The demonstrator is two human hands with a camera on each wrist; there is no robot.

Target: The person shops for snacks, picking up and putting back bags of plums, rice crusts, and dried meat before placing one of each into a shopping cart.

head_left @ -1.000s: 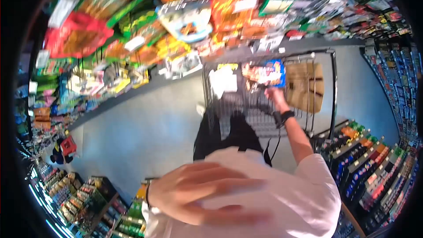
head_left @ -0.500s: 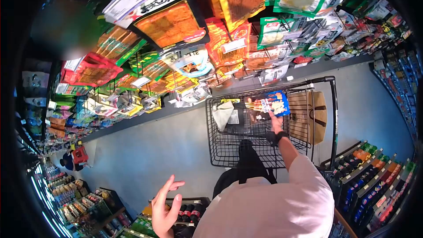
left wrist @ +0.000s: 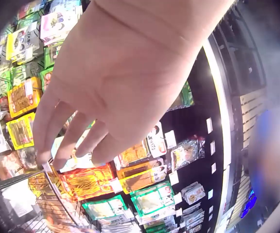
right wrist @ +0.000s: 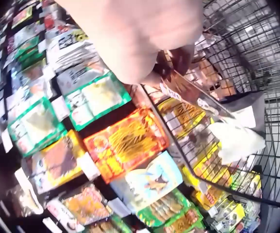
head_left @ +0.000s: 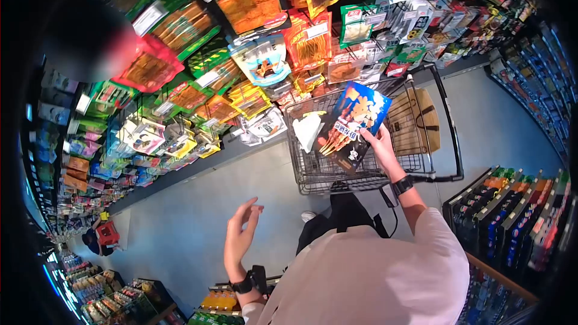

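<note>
Between thumb and fingers, my right hand (head_left: 380, 149) grips a blue and black snack package (head_left: 356, 121) printed with skewers. The package is tilted over the wire shopping cart (head_left: 328, 185) in the head view. In the right wrist view the same hand (right wrist: 144, 34) fills the top, and the package is seen nearly edge-on. My left hand (head_left: 241, 238) is held in the air left of the cart, fingers loosely bent, holding nothing. Its palm and fingers (left wrist: 120, 77) cover much of the left wrist view. A crumpled white item (head_left: 307, 130) lies inside the cart.
Hanging snack packs (head_left: 310, 41) line the display along the far side, close to the cart. A brown paper bag (head_left: 428, 121) is at the cart's handle end. Bottle shelves (head_left: 503, 222) stand at right. Further left is another person (head_left: 91, 242) beside something red.
The package has risen from low in the cart and turned to a slant with my right hand. My left hand swept away from my chest to the left, then forward. The cart has shifted in view.
</note>
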